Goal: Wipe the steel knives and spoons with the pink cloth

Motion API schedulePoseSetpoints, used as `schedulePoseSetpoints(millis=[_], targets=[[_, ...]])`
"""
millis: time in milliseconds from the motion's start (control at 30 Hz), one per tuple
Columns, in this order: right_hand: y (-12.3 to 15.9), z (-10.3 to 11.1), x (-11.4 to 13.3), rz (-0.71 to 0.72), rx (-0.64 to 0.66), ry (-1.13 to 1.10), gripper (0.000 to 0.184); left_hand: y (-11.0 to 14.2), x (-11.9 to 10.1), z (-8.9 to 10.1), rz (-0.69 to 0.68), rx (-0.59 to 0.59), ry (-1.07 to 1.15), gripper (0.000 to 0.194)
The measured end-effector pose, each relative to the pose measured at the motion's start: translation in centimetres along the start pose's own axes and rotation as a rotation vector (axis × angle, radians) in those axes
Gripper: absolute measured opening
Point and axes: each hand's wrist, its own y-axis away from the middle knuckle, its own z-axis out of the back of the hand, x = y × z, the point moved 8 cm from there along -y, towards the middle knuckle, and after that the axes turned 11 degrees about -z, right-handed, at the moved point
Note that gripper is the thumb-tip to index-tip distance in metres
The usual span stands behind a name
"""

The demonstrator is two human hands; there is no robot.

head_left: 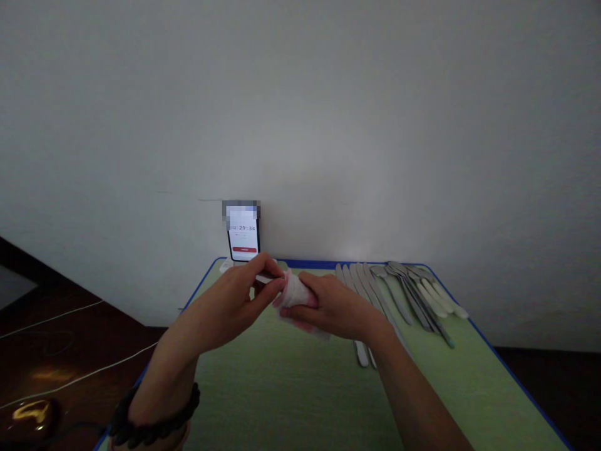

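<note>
Above a green table (291, 388), my right hand (335, 307) is closed around a white and pink cloth (295, 291). My left hand (239, 300) pinches the pale handle of a piece of cutlery (267, 279) whose other end is wrapped in the cloth. Both hands meet near the table's far middle. A dark bead bracelet (154, 423) sits on my left wrist.
A row of several knives, spoons and other cutlery (399, 291) lies at the table's far right. A phone (243, 232) with a lit timer screen leans against the white wall. White cables (70, 376) run over the dark floor at left.
</note>
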Motion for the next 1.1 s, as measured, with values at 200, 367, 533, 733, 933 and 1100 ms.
schedulePoseSetpoints(millis=[200, 367, 533, 733, 933, 1100], targets=[[0.0, 0.3, -0.1, -0.009, 0.023, -0.043, 0.041, 0.1, 0.0, 0.6, 0.007, -0.047, 0.029, 0.027], [0.0, 1.3, -0.9, -0.062, -0.053, 0.098, 0.038, -0.1, 0.4, 0.7, 0.045, 0.024, -0.089, 0.035], [0.1, 1.2, -0.4, -0.026, -0.067, 0.114, 0.036, -0.4, 0.0, 0.3, 0.036, 0.049, -0.116, 0.035], [0.2, 0.0, 0.5, 0.032, -0.030, 0.074, 0.036, -1.0, -0.9, -2.8, -0.059, 0.216, -0.032, 0.032], [-0.1, -0.5, 0.5, 0.055, -0.020, 0.053, 0.037, -1.6, -0.4, -2.5, -0.055, 0.152, 0.039, 0.031], [-0.4, -0.5, 0.1, 0.060, -0.015, 0.029, 0.039, -1.6, 0.2, -1.7, -0.043, 0.054, 0.081, 0.034]])
